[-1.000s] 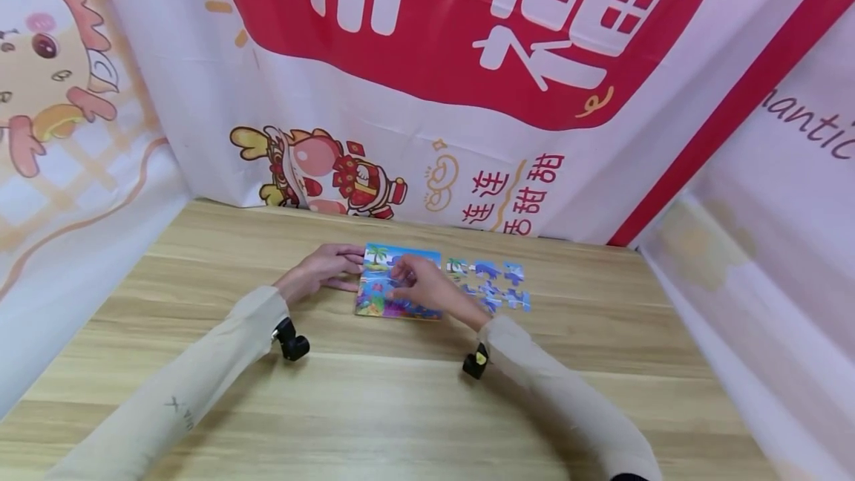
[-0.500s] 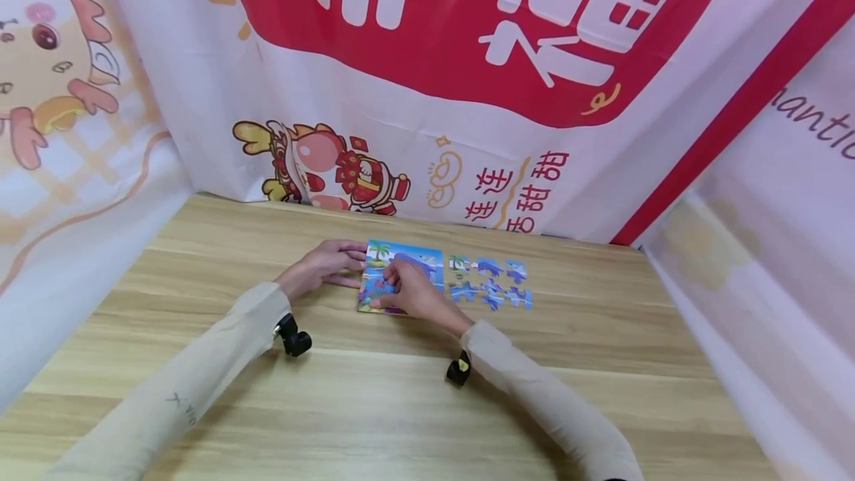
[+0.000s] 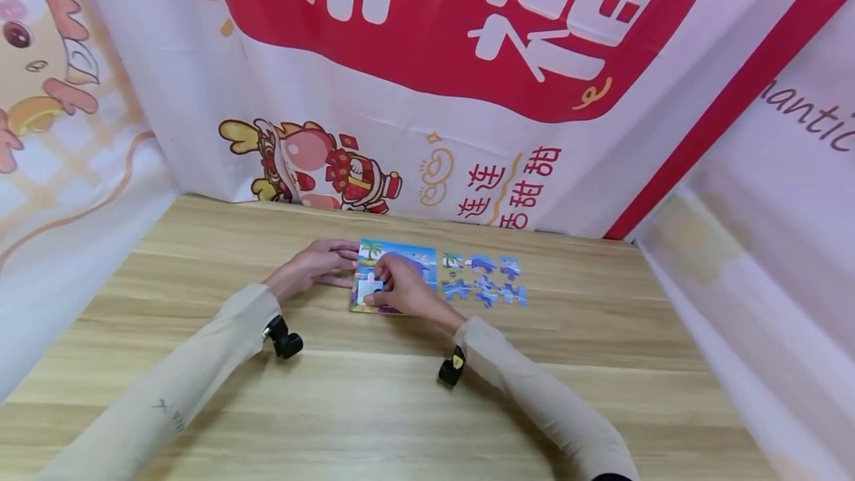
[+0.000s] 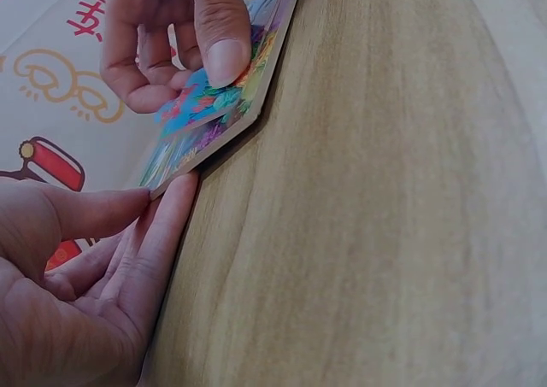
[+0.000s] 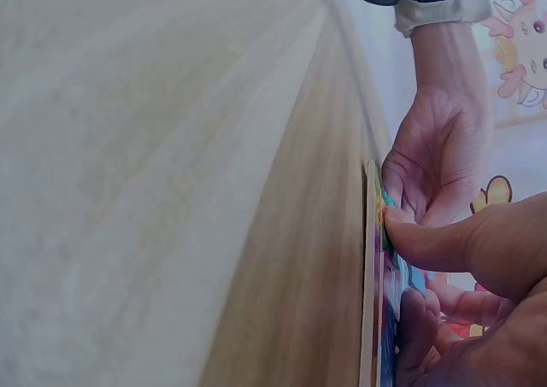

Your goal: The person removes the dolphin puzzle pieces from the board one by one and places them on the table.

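A small jigsaw board (image 3: 427,260) with a bright sea picture and a dolphin lies at the back of the table. My right hand (image 3: 406,286) is over its lower left part, pinching a jigsaw piece (image 4: 192,107) between thumb and fingers. That piece, blue with red and green, is tilted up from the board in the left wrist view. Beside it on the board, a pale piece-shaped recess (image 3: 367,288) shows in the head view. The extended fingers of my left hand (image 3: 312,266) touch the board's left edge. My right hand hides the board's lower middle.
Several loose jigsaw pieces (image 3: 485,290) lie in two rows just right of the board. The wooden table (image 3: 374,407) meets a printed cloth backdrop (image 3: 320,106) behind the board. Each wrist carries a small black camera (image 3: 283,338).
My right hand has moved left and down across the board, to its lower left part. A pale recess now shows there, where coloured picture was before. My left hand keeps its place at the edge.
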Action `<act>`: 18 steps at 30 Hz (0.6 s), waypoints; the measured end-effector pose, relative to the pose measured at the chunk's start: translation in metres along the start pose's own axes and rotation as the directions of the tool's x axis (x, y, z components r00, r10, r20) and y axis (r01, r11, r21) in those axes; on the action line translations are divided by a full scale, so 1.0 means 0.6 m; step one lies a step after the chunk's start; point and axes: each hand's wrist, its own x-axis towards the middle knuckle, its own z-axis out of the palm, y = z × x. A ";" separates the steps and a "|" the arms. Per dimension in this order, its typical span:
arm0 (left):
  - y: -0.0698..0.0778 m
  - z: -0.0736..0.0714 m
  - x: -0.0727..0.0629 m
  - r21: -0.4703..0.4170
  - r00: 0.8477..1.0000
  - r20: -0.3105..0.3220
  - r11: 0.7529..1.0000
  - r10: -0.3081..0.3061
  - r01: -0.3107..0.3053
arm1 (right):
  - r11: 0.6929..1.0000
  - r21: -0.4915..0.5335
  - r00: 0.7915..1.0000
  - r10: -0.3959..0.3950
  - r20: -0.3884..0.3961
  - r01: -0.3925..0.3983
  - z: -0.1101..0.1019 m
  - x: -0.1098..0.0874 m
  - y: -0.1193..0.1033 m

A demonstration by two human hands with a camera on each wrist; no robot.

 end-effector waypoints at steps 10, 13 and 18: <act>0.001 0.002 -0.003 -0.001 1.000 -0.002 1.000 0.005 -0.005 | 0.989 0.150 1.000 -0.008 -0.022 0.011 -0.007 -0.003 0.001; 0.001 0.001 -0.005 -0.011 1.000 0.000 1.000 0.004 -0.004 | 0.976 0.210 0.999 0.051 0.014 -0.052 -0.013 -0.002 0.003; 0.001 0.002 -0.003 -0.013 1.000 -0.001 1.000 -0.001 0.001 | 0.947 0.284 0.988 0.130 0.086 -0.149 -0.032 -0.004 -0.001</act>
